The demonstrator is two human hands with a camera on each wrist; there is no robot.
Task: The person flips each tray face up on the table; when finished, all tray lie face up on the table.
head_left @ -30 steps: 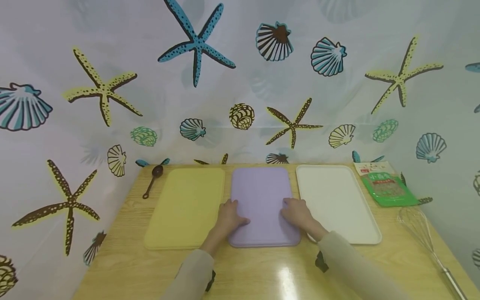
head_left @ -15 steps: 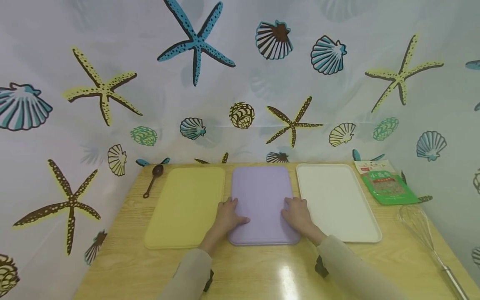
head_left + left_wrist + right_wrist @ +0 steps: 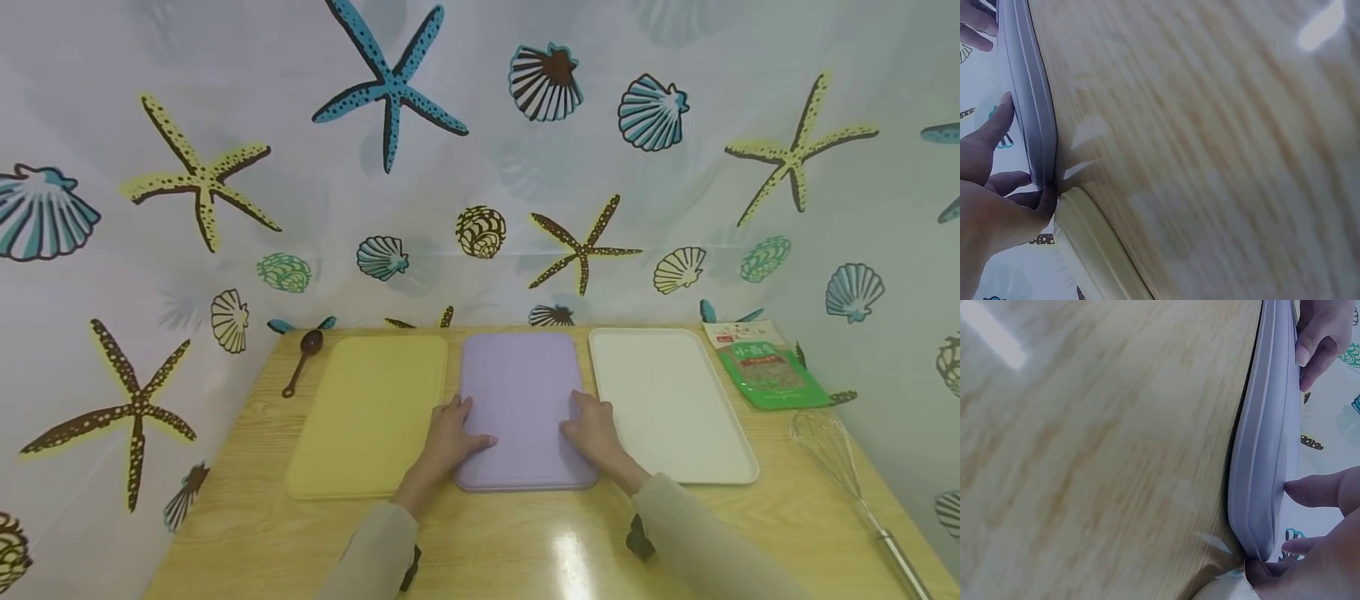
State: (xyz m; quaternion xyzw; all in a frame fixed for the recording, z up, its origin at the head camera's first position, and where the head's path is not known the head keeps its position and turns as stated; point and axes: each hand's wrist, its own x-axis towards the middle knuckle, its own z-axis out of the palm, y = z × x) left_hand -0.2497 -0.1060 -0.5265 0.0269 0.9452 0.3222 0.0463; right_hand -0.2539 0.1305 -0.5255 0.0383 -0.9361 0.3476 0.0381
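Note:
A flat purple tray (image 3: 517,375) with rounded corners lies on the table between both hands, its near side showing ridged, layered edges in the wrist views. My left hand (image 3: 450,437) grips its left side, thumb on top; in the left wrist view the fingers (image 3: 1047,203) bend round the corner edge. On the opposite side my right hand (image 3: 596,429) holds the right edge. There the right wrist view shows the thumb (image 3: 1313,489) on the upper face and fingertips low at the side. Fingertips under the edge are partly hidden.
Left of the purple tray lies a yellow tray (image 3: 375,408), with a dark brown spoon (image 3: 302,362) beyond it. A white tray (image 3: 667,400), a green food packet (image 3: 772,371) and a wire whisk (image 3: 847,471) lie to the right. A patterned curtain (image 3: 480,167) hangs behind the wooden table (image 3: 480,550).

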